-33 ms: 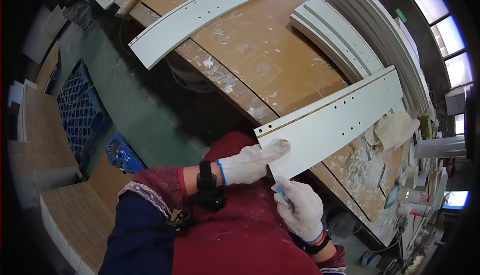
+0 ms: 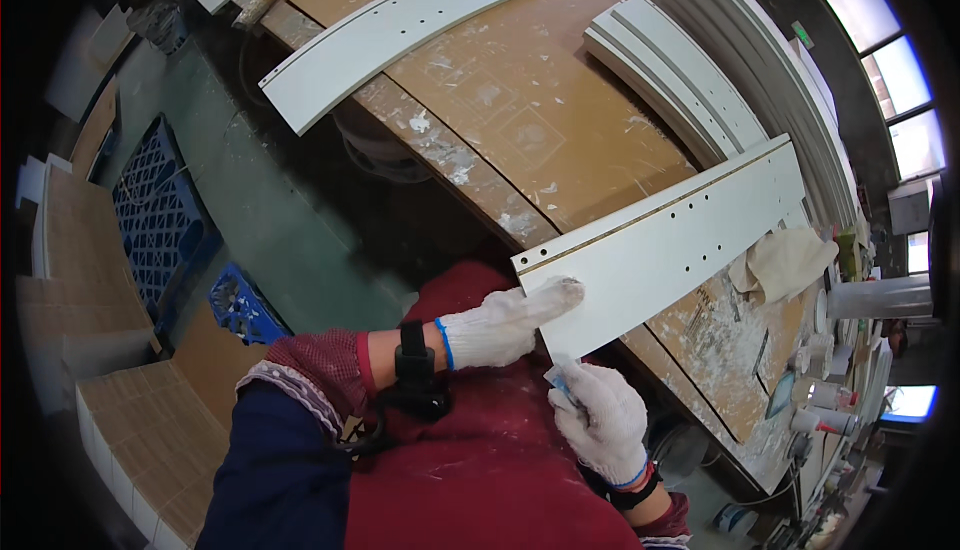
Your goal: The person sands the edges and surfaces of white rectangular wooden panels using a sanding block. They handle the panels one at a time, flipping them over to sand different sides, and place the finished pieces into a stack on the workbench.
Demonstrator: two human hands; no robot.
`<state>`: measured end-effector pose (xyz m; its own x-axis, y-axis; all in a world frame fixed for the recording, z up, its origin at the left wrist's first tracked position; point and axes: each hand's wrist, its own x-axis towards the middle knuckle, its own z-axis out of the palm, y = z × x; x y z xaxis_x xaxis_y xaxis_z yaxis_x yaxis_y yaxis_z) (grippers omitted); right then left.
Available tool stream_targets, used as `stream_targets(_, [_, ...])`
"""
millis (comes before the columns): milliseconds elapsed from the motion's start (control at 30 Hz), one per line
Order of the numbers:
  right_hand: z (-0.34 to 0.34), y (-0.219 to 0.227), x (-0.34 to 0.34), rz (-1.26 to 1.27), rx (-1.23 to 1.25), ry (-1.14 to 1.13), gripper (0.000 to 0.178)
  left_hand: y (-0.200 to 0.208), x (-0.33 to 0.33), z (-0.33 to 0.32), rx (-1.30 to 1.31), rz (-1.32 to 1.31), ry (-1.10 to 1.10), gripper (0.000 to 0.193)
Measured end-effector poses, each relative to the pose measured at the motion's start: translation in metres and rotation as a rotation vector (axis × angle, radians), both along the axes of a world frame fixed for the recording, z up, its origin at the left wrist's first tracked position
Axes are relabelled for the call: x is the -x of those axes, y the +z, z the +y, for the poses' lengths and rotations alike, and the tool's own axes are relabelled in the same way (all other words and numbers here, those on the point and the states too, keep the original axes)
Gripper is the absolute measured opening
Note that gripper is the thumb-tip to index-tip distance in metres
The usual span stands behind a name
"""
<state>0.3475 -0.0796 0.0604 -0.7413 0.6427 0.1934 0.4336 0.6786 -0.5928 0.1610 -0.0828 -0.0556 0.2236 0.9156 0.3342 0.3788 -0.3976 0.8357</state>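
Observation:
A long white panel with drilled holes and a brown groove along its far edge lies slantwise over the workbench edge, its near end toward me. My left hand, in a white knitted glove, grips that near end, one digit stretched over the top face; its other fingers are partly hidden. At the panel's near corner my right hand, gloved too, is closed around a small flat scraper with a bluish part showing. The scraper's tip meets or nearly meets the panel's end edge; most of its handle is hidden.
A curved white panel lies across the far left of the cardboard-covered workbench. Stacked curved mouldings stand at the right, beside a beige cloth. Blue plastic pallets and boxes are on the left floor.

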Motion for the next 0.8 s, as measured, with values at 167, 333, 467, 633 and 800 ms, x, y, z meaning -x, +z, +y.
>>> stream_targets(167, [-0.008,0.017,-0.001,0.01,-0.052,-0.074,0.038,0.026,-0.014,0.007,0.884,-1.212,-0.063,0.044])
stream_targets(333, [-0.003,0.009,0.009,-0.004,-0.029,-0.02,0.033,0.029,-0.013,0.007,0.912,-1.157,-0.053,0.048])
stream_targets(467, [-0.005,0.011,0.001,0.008,-0.021,-0.034,0.036,0.035,-0.008,0.007,0.933,-1.077,-0.046,0.048])
stream_targets(633, [0.002,0.007,0.002,-0.016,0.012,0.054,0.034,0.032,-0.01,0.006,0.934,-1.161,-0.069,0.045])
stream_targets(800, [0.0,0.005,-0.024,0.111,0.153,-0.275,0.026,0.025,-0.013,0.006,0.972,-1.303,-0.121,0.043])
